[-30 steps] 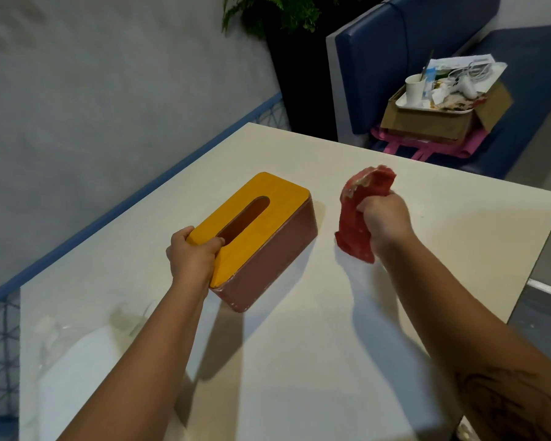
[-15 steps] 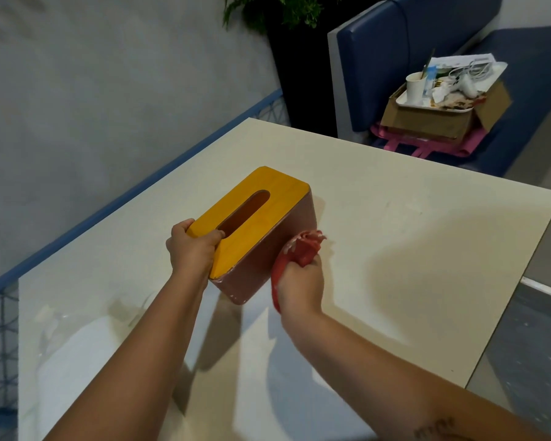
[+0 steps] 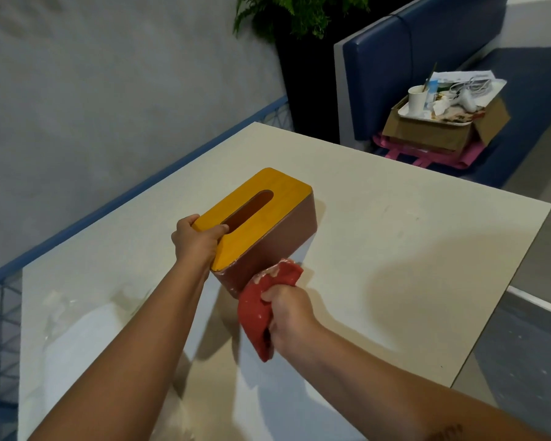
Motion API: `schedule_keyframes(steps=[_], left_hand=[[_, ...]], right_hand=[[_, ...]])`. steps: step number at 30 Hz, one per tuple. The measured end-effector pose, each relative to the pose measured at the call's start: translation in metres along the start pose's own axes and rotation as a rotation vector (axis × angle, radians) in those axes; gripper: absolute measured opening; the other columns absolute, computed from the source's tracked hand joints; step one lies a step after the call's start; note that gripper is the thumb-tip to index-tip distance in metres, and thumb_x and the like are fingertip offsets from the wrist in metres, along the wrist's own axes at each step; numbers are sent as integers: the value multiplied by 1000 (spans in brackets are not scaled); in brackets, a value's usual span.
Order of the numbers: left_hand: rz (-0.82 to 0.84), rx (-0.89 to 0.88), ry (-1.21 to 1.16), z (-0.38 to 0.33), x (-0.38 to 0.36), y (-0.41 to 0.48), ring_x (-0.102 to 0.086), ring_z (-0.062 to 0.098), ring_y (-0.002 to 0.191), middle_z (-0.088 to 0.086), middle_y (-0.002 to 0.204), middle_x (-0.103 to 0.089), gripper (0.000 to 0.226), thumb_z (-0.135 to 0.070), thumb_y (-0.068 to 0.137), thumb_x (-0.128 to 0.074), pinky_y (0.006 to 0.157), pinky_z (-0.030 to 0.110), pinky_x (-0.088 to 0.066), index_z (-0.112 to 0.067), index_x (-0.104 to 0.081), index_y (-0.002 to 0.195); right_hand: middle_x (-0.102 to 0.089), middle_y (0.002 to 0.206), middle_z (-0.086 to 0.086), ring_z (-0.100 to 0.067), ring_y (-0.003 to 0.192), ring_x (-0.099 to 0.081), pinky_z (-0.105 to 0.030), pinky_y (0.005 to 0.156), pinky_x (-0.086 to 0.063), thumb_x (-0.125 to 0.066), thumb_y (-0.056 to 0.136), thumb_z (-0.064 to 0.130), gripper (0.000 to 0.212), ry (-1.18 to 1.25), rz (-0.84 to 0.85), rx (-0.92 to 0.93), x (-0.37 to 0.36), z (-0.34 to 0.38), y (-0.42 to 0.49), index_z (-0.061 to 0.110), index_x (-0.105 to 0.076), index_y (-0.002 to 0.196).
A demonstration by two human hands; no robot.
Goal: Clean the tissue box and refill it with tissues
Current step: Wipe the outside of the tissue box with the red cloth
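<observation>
A tissue box [image 3: 277,237] with a yellow wooden lid and brown sides stands on the white table [image 3: 411,249]. Its oval slot shows nothing inside. My left hand [image 3: 196,241] grips the near end of the lid, thumb on top by the slot. My right hand [image 3: 288,310] holds a bunched red cloth [image 3: 258,310] that touches the box's near right corner and hangs down past my wrist.
A clear plastic pack of white tissues [image 3: 86,338] lies near the table's left front. Behind the table stand a potted plant [image 3: 303,14] and a blue bench [image 3: 427,52] carrying a cardboard box with a tray of clutter [image 3: 442,119]. A grey wall runs along the left.
My right hand brought the red cloth from the air right of the box down to its right side, then drew it back to the near corner. My left hand stayed on the lid.
</observation>
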State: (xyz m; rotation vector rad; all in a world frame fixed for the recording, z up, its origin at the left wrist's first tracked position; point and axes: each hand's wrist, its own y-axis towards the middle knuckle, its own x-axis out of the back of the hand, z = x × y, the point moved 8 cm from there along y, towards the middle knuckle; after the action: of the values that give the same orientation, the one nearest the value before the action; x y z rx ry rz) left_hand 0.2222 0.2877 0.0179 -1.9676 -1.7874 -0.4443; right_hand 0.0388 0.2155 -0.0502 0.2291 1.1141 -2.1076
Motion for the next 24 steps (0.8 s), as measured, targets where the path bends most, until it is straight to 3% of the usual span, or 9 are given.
schedule_keyframes(steps=[2, 5, 7, 9, 11, 13, 15, 19, 24], left_hand=[[17, 9, -25, 1, 1, 1, -51, 33, 115, 12, 137, -42, 71, -29, 77, -75, 90, 44, -47, -20, -37, 136], [36, 25, -47, 2, 1, 0, -51, 34, 117, 11, 138, -41, 72, -29, 78, -75, 91, 45, -47, -20, -35, 137], [41, 40, -55, 2, 0, 0, -50, 34, 119, 11, 139, -40, 72, -29, 78, -75, 95, 47, -47, -20, -35, 137], [41, 51, -63, 2, 0, -1, -50, 34, 119, 11, 139, -40, 72, -29, 78, -74, 97, 48, -47, -21, -35, 137], [37, 55, -75, 2, 0, 0, -50, 34, 119, 11, 139, -41, 71, -29, 78, -75, 97, 48, -47, -21, -35, 137], [27, 51, -73, 2, 1, 0, -50, 34, 119, 11, 139, -41, 71, -29, 78, -75, 98, 48, -47, -20, -36, 137], [18, 47, -79, 2, 1, 0, -51, 33, 118, 11, 137, -43, 72, -27, 76, -76, 98, 47, -47, -19, -38, 136], [20, 68, -145, 2, 1, 0, -59, 30, 107, 12, 130, -47, 73, -21, 68, -81, 92, 46, -52, -19, -43, 130], [35, 59, -145, 3, 0, 2, -54, 32, 114, 13, 136, -43, 69, -18, 75, -78, 90, 37, -51, -16, -42, 134]], right_hand=[[-63, 78, -7, -22, 74, -61, -31, 63, -46, -45, 87, -4, 21, 50, -6, 59, 9, 16, -6, 13, -57, 83], [-63, 78, -2, -20, 75, -61, -29, 65, -49, -45, 87, -6, 31, -1, -60, 391, 22, 70, -18, 22, -58, 90], [-62, 82, 4, -19, 84, -60, -29, 77, -47, -44, 86, -9, 39, -79, -38, 632, 19, 104, -22, 28, -59, 88], [-61, 94, 10, -14, 94, -59, -23, 87, -45, -44, 87, -6, 43, -269, -7, 771, 7, 120, -23, 32, -59, 100], [-58, 93, 16, 0, 86, -56, -2, 77, -41, -46, 90, -3, 36, -426, 39, 848, -6, 122, -26, 29, -55, 103], [-57, 86, 16, 5, 78, -56, 2, 64, -38, -48, 89, -5, 38, -501, 76, 899, -16, 113, -33, 33, -53, 92], [-61, 86, 10, 8, 78, -58, -5, 66, -41, -50, 85, 0, 36, -524, 140, 909, -28, 93, -38, 36, -54, 85], [-63, 102, -4, -11, 95, -60, -27, 83, -50, -50, 84, 25, 18, -587, 245, 860, -45, 50, -36, 36, -60, 94], [-61, 114, -6, -18, 107, -60, -44, 96, -48, -55, 89, 23, 23, -525, 319, 761, -48, 33, -31, 38, -61, 106]])
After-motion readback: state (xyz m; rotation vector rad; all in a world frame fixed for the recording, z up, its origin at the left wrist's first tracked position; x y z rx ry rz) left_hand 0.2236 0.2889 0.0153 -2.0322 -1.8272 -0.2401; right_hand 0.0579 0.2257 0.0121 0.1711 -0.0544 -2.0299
